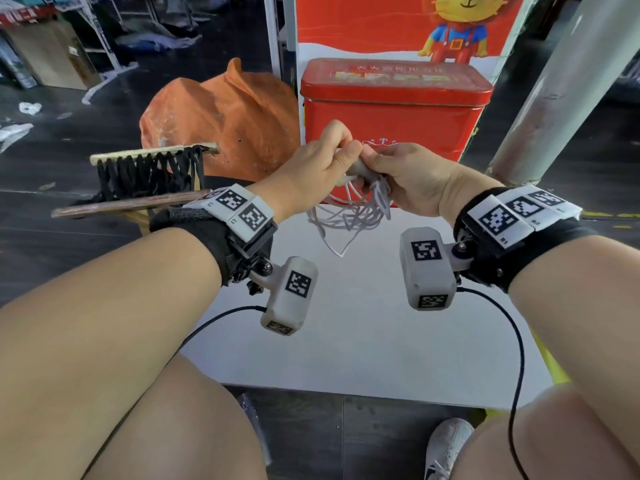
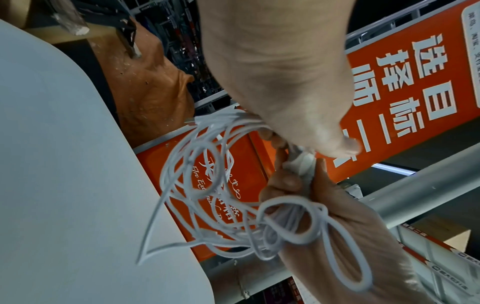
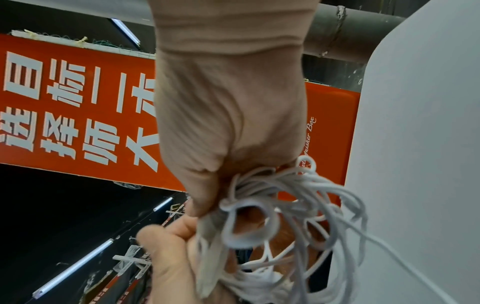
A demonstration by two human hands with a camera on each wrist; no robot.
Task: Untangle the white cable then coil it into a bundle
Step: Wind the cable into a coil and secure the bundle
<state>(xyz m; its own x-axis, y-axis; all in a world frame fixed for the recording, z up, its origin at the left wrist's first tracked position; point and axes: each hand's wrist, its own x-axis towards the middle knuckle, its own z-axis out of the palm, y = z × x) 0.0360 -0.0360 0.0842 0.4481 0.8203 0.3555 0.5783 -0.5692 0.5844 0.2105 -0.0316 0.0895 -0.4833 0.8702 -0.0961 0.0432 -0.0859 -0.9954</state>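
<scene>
A thin white cable (image 1: 349,216) hangs in a loose tangle of loops above the white table (image 1: 363,341). Both hands meet over it in front of the red tin. My left hand (image 1: 322,161) has its fingers curled round the top of the bundle. My right hand (image 1: 398,181) grips the same bunch from the other side, with loops spilling under its palm. In the left wrist view the cable (image 2: 207,185) fans out in loops below the left hand (image 2: 280,82). In the right wrist view the cable (image 3: 285,205) bunches under the right hand (image 3: 228,123). The cable's ends are hard to pick out.
A red tin box (image 1: 394,109) stands just behind the hands at the table's far edge. An orange sack (image 1: 225,123) and a wooden frame with black cords (image 1: 149,174) sit to the left. A grey metal post (image 1: 561,88) rises at right.
</scene>
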